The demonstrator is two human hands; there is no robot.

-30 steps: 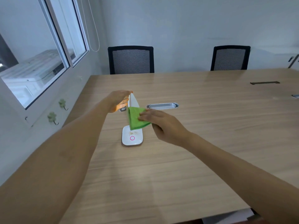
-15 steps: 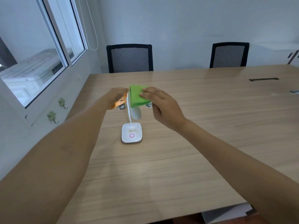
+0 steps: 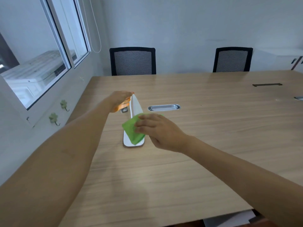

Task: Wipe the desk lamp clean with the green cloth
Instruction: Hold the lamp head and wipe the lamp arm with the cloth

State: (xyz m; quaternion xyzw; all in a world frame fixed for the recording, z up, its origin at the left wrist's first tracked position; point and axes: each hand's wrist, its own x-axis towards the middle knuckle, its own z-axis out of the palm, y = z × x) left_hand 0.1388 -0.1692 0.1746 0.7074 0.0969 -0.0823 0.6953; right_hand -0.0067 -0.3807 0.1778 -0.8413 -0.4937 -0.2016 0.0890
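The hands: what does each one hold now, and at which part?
The left hand holds the desk lamp at the far top end of its head. The right hand holds the green cloth by its right side, against the lamp.

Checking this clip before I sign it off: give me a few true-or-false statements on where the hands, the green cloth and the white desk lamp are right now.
1. The right hand presses the folded green cloth against the white desk lamp. True.
2. The left hand rests flat on the wooden table. False: it holds the lamp's upper end, off the table.
3. The cloth covers part of the lamp's white base. True.
4. A silver oval cable tray sits in the table beyond the lamp. True.
5. Three black mesh chairs stand at the far side. False: two are visible.
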